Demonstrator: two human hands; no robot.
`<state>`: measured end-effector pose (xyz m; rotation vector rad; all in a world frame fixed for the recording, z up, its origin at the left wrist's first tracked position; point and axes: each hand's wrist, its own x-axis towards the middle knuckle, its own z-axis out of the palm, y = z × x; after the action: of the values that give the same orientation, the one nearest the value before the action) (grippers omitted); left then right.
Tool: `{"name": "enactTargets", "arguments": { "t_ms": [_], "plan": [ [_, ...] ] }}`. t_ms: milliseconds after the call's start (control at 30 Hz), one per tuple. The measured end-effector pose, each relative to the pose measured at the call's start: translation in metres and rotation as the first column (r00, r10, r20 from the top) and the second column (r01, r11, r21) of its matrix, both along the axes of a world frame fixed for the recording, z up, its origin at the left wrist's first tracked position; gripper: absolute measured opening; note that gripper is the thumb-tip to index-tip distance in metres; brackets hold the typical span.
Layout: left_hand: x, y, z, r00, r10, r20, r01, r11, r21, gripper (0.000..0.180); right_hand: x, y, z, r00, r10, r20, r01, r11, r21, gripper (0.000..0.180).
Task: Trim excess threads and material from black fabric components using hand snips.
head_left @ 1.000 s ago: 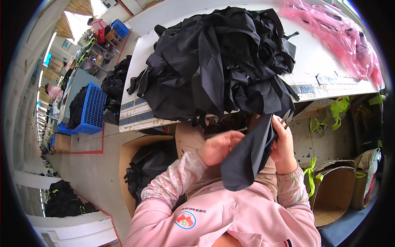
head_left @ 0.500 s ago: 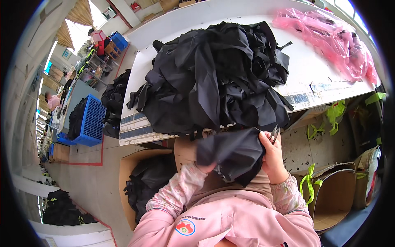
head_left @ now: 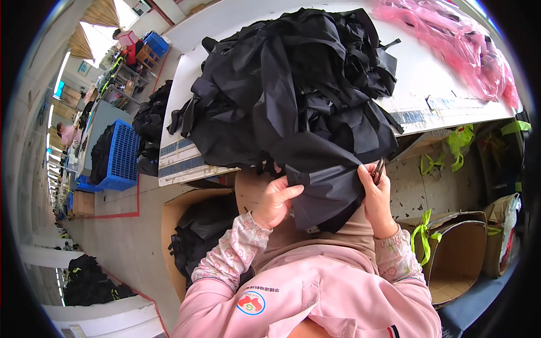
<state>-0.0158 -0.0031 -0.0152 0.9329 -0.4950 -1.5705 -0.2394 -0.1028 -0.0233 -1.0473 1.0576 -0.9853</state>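
A piece of black fabric (head_left: 329, 188) spreads between my hands above my lap, its far side reaching the fabric pile on the table. My left hand (head_left: 276, 201) grips its left edge, thumb on top and the other fingers partly hidden. At the right edge, my right hand (head_left: 377, 197) pinches the cloth between thumb and fingers. Small dark thread snips (head_left: 379, 169) are also tucked in that hand, blades pointing up and away. The large pile of black fabric pieces (head_left: 276, 84) lies on the white table (head_left: 434, 73) right in front of me.
A pink plastic bag (head_left: 451, 50) lies at the table's far right. An open carton (head_left: 174, 225) of black pieces stands left of my legs; another carton (head_left: 459, 265) with a yellow-green tie is at right. Blue crate (head_left: 121, 155) at left; people sit in the background.
My left hand has come out from beneath the fabric to its left edge, now holding it with the thumb on top. The cloth is spread flatter. The right hand keeps its hold, slightly farther away.
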Motion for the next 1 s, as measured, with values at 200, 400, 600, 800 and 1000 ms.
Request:
{"name": "enactTargets", "arguments": {
  "t_ms": [200, 400, 600, 800, 1000],
  "plan": [
    [0.003, -0.008, 0.025, 0.900, 0.173, 0.401, -0.068, 0.963, -0.262, 0.024, -0.005, -0.006, 0.011, 0.967, -0.231, -0.109, 0.147, 0.852, -0.502, 0.016],
    [-0.017, -0.009, 0.043, 0.711, 0.212, 0.671, 0.049, 0.936, -0.348, 0.032, 0.029, 0.028, 0.077, 0.968, 0.155, -0.197, -0.249, 0.693, -0.677, 0.036],
    [-0.027, -0.003, 0.057, 0.600, 0.386, 0.701, 0.086, 0.840, -0.536, 0.061, 0.032, 0.021, 0.061, 0.953, 0.137, -0.269, -0.285, 0.696, -0.659, 0.025],
    [-0.020, -0.005, 0.067, 0.519, 0.250, 0.817, 0.154, 0.913, -0.378, 0.030, 0.027, 0.019, 0.057, 0.948, 0.146, -0.284, -0.298, 0.724, -0.622, 0.024],
    [-0.004, -0.015, 0.061, 0.287, 0.495, 0.820, 0.299, 0.767, -0.568, 0.020, 0.021, 0.014, 0.064, 0.923, 0.232, -0.306, -0.378, 0.693, -0.614, 0.024]
  ]
}}
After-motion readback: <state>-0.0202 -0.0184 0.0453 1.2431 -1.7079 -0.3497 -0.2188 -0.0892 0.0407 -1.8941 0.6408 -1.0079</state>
